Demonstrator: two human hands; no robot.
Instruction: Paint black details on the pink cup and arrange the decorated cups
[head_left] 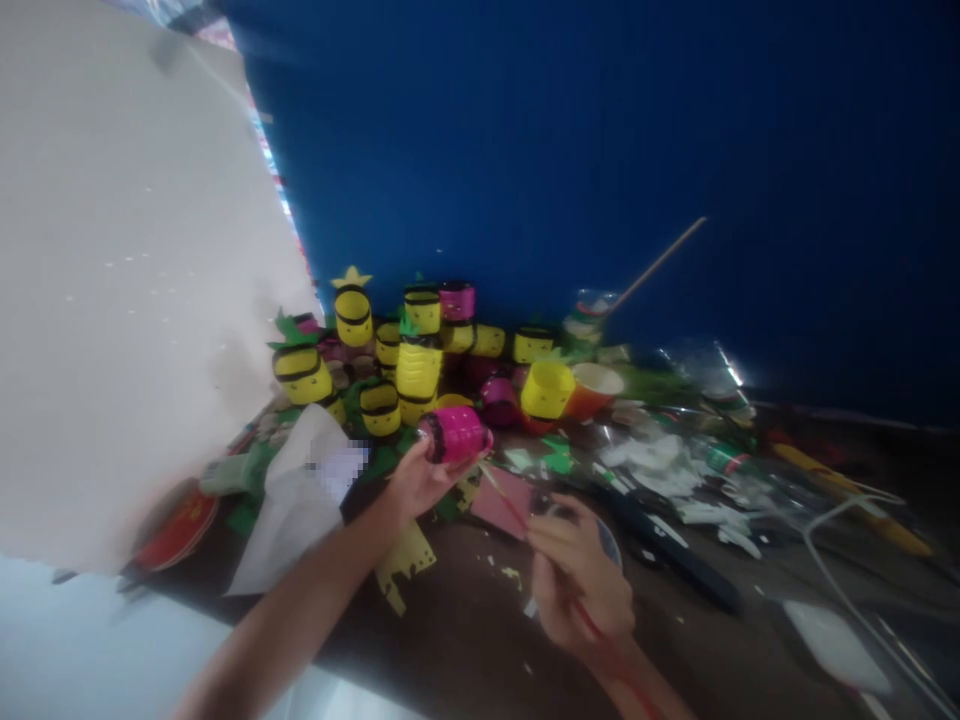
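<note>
Tilted on its side, a magenta cylinder-shaped craft piece (459,434) with black bands rests in my left hand (420,484), the fingers wrapped beneath it. My right hand (576,568) grips a thin red-handled paintbrush (512,506), its pale tip close to the lower right end of the magenta piece. Whether the tip touches the piece I cannot tell. Below the brush lies a pink sheet (501,500) on the dark table (450,640). Part of a round, shiny item (609,545) shows behind my right hand. Yellow scrap (406,565) with cut-out edges lies below my left hand.
Several yellow craft cups (420,368) with black bands are piled at the back. A white sheet (296,500) and red bowl (176,530) lie left. Right are white scraps (664,462), a dark flat strip (675,550), a cable (817,560) and a yellow cutter-like tool (851,495). A blue wall (600,130) stands behind.
</note>
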